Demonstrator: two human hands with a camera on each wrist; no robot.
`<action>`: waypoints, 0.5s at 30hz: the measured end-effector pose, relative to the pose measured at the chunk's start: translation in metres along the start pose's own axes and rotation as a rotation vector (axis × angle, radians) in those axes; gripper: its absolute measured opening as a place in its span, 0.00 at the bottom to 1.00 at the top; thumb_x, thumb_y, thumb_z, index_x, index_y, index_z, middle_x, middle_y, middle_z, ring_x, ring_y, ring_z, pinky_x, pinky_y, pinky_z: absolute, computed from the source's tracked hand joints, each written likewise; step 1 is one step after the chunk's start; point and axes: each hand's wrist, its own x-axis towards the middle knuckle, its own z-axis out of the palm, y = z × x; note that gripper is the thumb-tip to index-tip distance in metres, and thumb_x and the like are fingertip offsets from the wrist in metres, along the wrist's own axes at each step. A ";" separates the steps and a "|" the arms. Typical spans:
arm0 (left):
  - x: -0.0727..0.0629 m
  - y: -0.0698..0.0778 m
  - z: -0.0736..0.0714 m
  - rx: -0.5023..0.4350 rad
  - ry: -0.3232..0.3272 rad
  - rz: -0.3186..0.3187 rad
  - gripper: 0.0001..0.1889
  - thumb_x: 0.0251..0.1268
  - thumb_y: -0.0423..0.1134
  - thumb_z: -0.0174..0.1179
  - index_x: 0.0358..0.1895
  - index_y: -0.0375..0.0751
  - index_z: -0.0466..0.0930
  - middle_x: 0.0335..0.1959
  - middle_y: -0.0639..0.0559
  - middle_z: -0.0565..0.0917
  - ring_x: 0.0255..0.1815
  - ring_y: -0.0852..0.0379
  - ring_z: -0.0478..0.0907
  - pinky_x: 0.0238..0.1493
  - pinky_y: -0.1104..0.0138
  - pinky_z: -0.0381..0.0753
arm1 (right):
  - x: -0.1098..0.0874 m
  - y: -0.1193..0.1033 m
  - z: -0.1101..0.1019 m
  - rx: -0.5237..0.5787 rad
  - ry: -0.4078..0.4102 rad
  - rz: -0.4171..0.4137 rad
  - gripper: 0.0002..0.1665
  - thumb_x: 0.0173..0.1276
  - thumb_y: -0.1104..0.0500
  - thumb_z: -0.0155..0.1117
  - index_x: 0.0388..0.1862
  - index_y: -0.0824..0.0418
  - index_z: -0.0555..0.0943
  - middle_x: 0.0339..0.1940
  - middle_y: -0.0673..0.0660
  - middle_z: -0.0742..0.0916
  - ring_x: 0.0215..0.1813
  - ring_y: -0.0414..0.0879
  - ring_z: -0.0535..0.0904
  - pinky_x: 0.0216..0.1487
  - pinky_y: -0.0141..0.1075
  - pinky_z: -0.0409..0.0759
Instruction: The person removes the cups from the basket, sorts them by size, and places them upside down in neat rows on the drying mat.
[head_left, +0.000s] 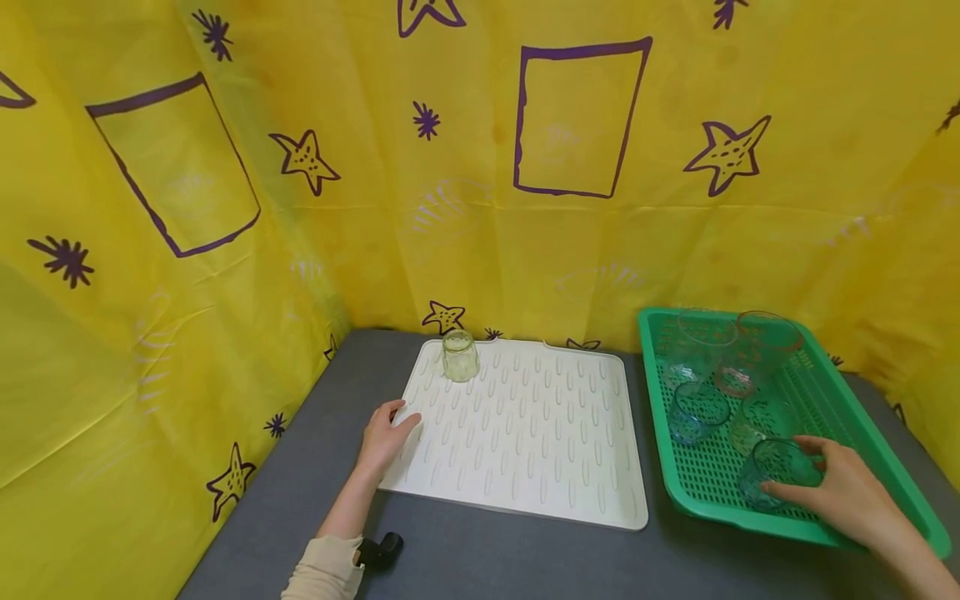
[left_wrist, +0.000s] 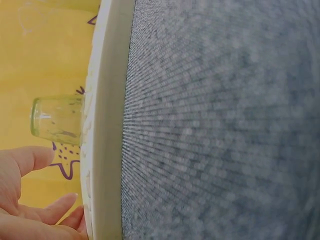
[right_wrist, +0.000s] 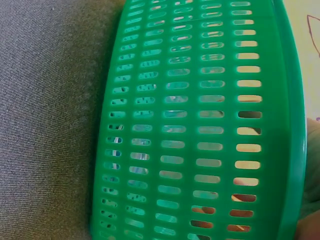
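Observation:
At the near end of the green basket, my right hand holds a teal glass, thumb on one side and fingers on the other. The basket's slotted wall hides most of this grip in the right wrist view. My left hand rests at the left edge of a white ribbed drying mat, thumb and fingers spread, holding nothing. A pale green glass stands upside down near the mat's back left corner; the left wrist view shows this glass beyond the fingers.
Inside the basket stand a blue glass, a pale yellowish glass, a pink-tinted glass and a clear glass. Mat and basket lie side by side on a grey table. A yellow patterned cloth hangs behind and at the sides.

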 end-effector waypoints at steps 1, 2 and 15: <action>0.000 0.000 0.000 -0.002 -0.001 -0.004 0.28 0.66 0.43 0.60 0.64 0.29 0.68 0.64 0.31 0.69 0.66 0.37 0.65 0.65 0.48 0.64 | 0.000 0.000 0.000 -0.005 0.000 0.002 0.58 0.60 0.41 0.71 0.64 0.86 0.57 0.59 0.87 0.65 0.52 0.80 0.67 0.40 0.61 0.75; 0.000 -0.001 0.001 -0.003 0.001 -0.005 0.28 0.66 0.43 0.60 0.64 0.29 0.68 0.64 0.31 0.69 0.66 0.37 0.65 0.65 0.48 0.64 | 0.000 0.000 0.001 -0.009 0.000 0.004 0.58 0.60 0.41 0.71 0.64 0.86 0.57 0.58 0.87 0.65 0.52 0.80 0.68 0.41 0.61 0.74; -0.001 -0.002 0.001 -0.006 0.009 0.001 0.27 0.66 0.41 0.60 0.64 0.28 0.69 0.62 0.31 0.70 0.65 0.37 0.66 0.65 0.48 0.64 | -0.003 -0.003 0.000 -0.030 0.022 0.029 0.57 0.59 0.41 0.72 0.63 0.86 0.59 0.57 0.85 0.67 0.51 0.76 0.70 0.39 0.59 0.75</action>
